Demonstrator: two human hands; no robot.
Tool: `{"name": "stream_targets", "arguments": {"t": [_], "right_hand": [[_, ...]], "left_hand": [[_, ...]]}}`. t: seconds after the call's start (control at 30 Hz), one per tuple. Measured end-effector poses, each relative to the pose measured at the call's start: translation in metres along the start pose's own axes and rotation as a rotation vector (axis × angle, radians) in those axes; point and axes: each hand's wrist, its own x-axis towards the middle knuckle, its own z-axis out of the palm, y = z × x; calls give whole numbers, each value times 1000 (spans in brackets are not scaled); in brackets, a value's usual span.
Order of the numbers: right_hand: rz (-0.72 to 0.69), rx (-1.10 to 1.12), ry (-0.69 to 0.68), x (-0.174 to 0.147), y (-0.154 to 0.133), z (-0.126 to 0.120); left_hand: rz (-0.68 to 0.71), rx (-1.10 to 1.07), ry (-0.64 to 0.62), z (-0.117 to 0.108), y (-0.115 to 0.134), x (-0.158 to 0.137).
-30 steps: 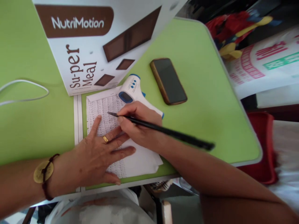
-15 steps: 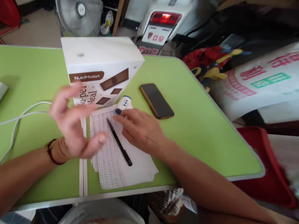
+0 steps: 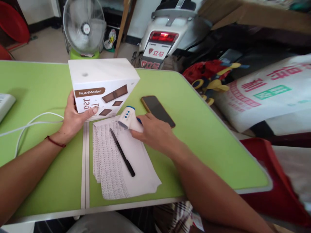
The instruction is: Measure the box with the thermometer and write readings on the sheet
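My left hand [image 3: 76, 113] grips the near left edge of a white NutriMotion box [image 3: 102, 74], thumb on the printed front and fingers around the side. The box stands on the green table. In my right hand [image 3: 156, 131] is the handle of a white and blue infrared thermometer [image 3: 128, 118], its head pointing left, just above the papers. Below lie sheets of paper [image 3: 143, 171] with rows of handwriting, and a black pen [image 3: 122, 153] rests slantwise across them. A dark phone [image 3: 157, 108] in a brown case lies just beyond my right hand.
White cables [image 3: 31, 121] run over the left of the green table [image 3: 199, 139], near a white device [image 3: 6, 103]. Past the far edge stand a fan [image 3: 84, 29] and a white scooter [image 3: 161, 35]. A white printed sack [image 3: 269, 87] and a red chair [image 3: 269, 168] are at the right.
My left hand has gone from hovering in the air to holding the box's left side. My right hand has closed on the thermometer's handle. The view has tilted slightly upward.
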Motion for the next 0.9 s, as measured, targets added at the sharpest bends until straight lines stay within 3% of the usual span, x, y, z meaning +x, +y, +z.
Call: {"name": "stream_targets", "arguments": {"t": [0.1,0.2,0.3,0.37,0.47,0.6,0.9], "right_hand": [[22,232,220,-3,2,-2],[-122,750,363,-14,-4,-2],[-377,1361,250,-31,-17,2],[-468,1595,121,-39,-26,5],[-448,1747,25,-45,-36,8],[-386,1831,-62,-41,-40,10],[-360,1853,-69,-37,-45,13]], "left_hand": [[-53,-115,174,1,10,-2],[-70,-235,261,4,27,-5],[-184,-422,98,10,43,-11],[-275,-463,27,14,49,-16],[-365,-447,27,17,49,-22],[-378,-394,61,19,44,-27],[-330,-369,47,19,41,-28]]}}
